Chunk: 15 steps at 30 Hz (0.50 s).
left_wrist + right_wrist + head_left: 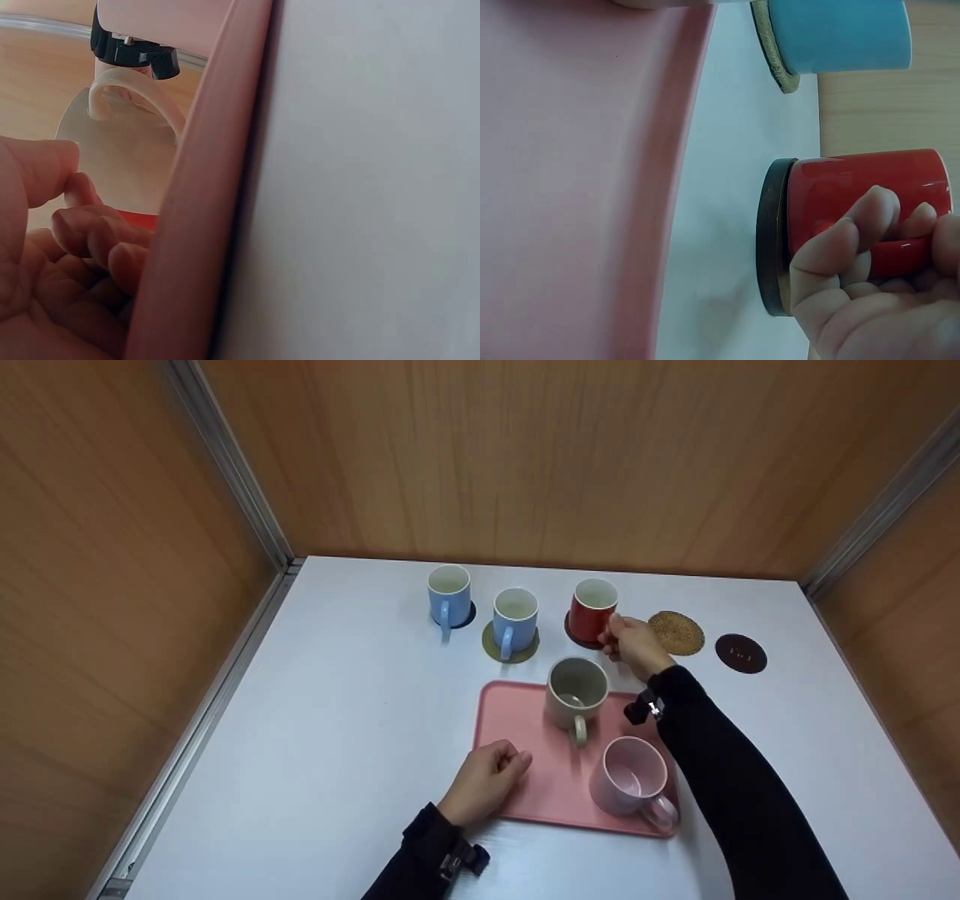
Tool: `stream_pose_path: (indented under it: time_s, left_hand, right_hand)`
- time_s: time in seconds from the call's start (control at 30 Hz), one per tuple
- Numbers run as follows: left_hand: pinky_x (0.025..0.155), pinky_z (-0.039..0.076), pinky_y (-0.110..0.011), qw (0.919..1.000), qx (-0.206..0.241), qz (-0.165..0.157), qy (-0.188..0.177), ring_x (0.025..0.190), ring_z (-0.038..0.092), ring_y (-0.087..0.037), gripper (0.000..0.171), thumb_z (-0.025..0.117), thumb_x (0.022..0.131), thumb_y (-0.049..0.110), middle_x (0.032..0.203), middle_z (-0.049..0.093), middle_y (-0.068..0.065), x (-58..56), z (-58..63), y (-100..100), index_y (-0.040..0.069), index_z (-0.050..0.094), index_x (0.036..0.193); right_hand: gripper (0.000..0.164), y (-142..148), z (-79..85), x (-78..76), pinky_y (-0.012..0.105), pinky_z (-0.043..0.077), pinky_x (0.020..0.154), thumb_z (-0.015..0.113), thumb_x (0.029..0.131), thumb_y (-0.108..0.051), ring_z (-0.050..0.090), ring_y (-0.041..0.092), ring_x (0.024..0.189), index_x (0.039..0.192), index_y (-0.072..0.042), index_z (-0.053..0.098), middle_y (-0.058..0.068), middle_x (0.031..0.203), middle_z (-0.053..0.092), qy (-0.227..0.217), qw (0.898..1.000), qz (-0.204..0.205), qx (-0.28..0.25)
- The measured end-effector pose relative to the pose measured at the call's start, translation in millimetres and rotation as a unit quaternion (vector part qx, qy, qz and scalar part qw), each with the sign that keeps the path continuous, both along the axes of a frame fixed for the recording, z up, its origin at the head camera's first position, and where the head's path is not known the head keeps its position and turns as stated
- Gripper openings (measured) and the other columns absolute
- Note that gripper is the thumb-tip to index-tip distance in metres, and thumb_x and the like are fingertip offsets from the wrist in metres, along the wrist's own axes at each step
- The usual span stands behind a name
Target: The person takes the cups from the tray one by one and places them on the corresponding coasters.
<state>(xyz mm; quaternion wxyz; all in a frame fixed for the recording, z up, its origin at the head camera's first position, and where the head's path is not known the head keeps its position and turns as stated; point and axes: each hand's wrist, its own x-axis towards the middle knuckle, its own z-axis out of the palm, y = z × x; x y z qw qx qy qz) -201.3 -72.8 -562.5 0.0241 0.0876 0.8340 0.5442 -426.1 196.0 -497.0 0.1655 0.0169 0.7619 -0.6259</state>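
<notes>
A red mug (589,619) with a white inside stands on a dark round coaster (772,240) towards the back of the table. My right hand (634,643) holds its handle (900,256), fingers curled round it in the right wrist view. At the lower left edge of a pink tray (517,720) rests my left hand (486,780), its fingers loosely curled with nothing in them. On the tray are a grey-beige mug (559,705) near the back edge and a pink mug (619,791) at the front right corner.
Left of the red mug, a light blue mug (514,630) stands on an olive coaster (529,652). Another light blue mug (448,598) is on a dark coaster (466,619). A woven coaster (677,633) and a dark brown coaster (741,653) lie to the right. Wooden panels (525,465) enclose the table.
</notes>
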Motion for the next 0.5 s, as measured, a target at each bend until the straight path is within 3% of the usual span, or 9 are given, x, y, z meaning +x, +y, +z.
stream_pose_path:
  time_s: [0.17, 0.3, 0.5]
  left_hand:
    - [0.061, 0.037, -0.019, 1.0000, -0.001, 0.001, 0.004, 0.060, 0.043, -0.001, 0.036, 0.066, 0.107, 0.034, 0.068, 0.049, 0.011, -0.2, -0.6, 0.2, 0.010, 0.064, 0.081]
    - [0.061, 0.037, -0.019, 1.0000, 0.001, -0.001, 0.006, 0.060, 0.043, -0.001, 0.036, 0.066, 0.107, 0.034, 0.068, 0.049, 0.011, -0.7, -1.3, -0.1, 0.010, 0.064, 0.081]
    - [0.061, 0.038, -0.020, 1.0000, 0.002, 0.001, 0.004, 0.062, 0.045, -0.002, 0.037, 0.067, 0.107, 0.035, 0.069, 0.049, 0.010, 0.0, -0.7, 0.2, 0.009, 0.063, 0.081]
  right_hand:
    - [0.038, -0.1, 1.8, 1.9, 0.023, 0.050, 0.071, 0.032, 0.118, -0.036, 0.058, 0.009, 0.076, 0.102, -0.008, 0.052, 0.000, 0.093, 0.061, -0.001, 1.000, 0.002, 0.012]
    - [0.043, 1.0, 2.2, 3.8, 0.024, 0.050, 0.072, 0.032, 0.118, -0.036, 0.059, 0.011, 0.079, 0.106, -0.002, 0.056, 0.003, 0.096, 0.061, 0.030, 0.998, 0.016, 0.060]
    - [0.053, 7.3, -0.7, 10.9, 0.024, 0.046, 0.073, 0.037, 0.117, -0.041, 0.062, 0.021, 0.094, 0.125, 0.007, 0.058, 0.017, 0.117, 0.063, 0.063, 0.989, 0.033, 0.133]
